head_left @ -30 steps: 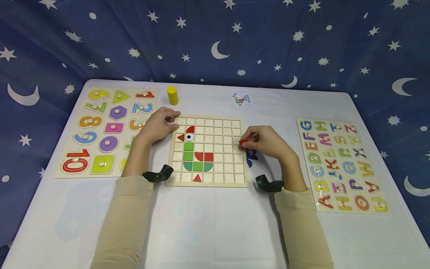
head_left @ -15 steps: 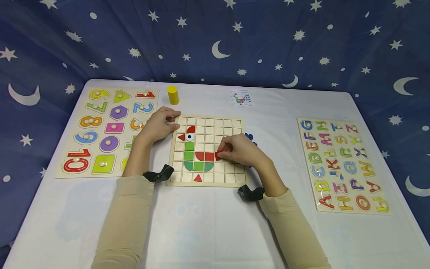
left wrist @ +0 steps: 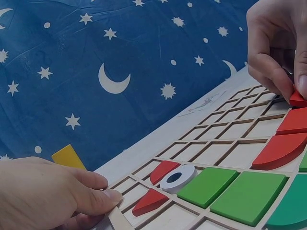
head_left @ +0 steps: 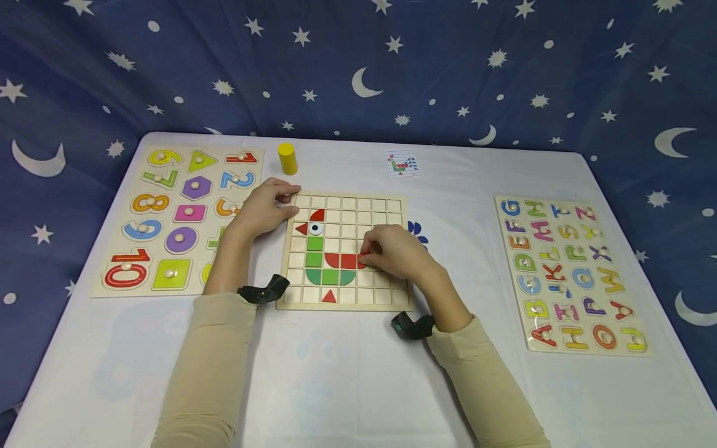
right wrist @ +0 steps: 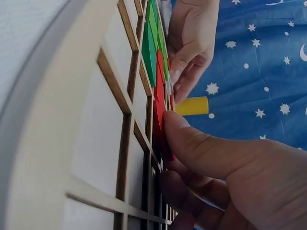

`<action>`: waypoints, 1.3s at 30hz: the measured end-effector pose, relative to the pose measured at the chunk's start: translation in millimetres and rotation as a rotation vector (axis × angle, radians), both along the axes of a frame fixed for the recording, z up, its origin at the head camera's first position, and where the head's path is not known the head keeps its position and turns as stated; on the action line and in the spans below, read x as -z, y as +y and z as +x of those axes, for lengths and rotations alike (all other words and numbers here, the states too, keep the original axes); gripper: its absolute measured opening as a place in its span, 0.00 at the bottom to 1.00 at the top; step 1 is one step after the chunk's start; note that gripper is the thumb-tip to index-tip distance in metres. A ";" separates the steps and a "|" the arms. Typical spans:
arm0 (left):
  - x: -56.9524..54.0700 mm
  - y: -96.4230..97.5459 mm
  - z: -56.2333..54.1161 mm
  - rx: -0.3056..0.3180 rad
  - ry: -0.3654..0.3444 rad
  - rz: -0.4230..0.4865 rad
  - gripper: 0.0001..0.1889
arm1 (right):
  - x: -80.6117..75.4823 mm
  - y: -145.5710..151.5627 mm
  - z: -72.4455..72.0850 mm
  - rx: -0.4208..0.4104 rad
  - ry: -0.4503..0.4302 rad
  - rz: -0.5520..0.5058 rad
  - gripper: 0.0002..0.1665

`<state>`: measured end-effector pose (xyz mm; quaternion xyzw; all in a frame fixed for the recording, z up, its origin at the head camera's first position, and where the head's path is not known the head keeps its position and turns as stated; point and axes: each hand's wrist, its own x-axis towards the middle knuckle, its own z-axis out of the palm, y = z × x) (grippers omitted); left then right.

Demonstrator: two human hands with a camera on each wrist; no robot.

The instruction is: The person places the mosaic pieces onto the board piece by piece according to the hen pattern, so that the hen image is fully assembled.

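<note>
Right hand (head_left: 394, 250) has carried its pinched red piece (left wrist: 298, 101) from board's (head_left: 348, 218) right edge to mid-frame, extending red row (head_left: 348, 261), seating unclear; left hand (head_left: 264, 208), fingers relaxed, touches upper-left corner.

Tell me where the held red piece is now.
In the head view, the red piece is pinched by the right hand, slightly right of the grid board's middle, immediately right of the red square.
</note>
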<state>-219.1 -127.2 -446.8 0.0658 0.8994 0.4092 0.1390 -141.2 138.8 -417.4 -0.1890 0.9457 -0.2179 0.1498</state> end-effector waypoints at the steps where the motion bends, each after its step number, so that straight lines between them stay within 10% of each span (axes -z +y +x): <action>1: -0.2 0.2 0.0 0.000 0.004 -0.004 0.25 | -0.2 -0.5 0.4 0.008 0.001 0.006 0.06; 30: -1.8 -1.1 -1.2 0.010 0.019 -0.015 0.25 | 2.0 -3.4 -1.5 0.030 0.040 0.010 0.09; 39: 0.7 -0.9 -0.4 0.014 0.012 -0.007 0.24 | -3.4 52.9 -17.5 0.152 0.040 -0.105 0.06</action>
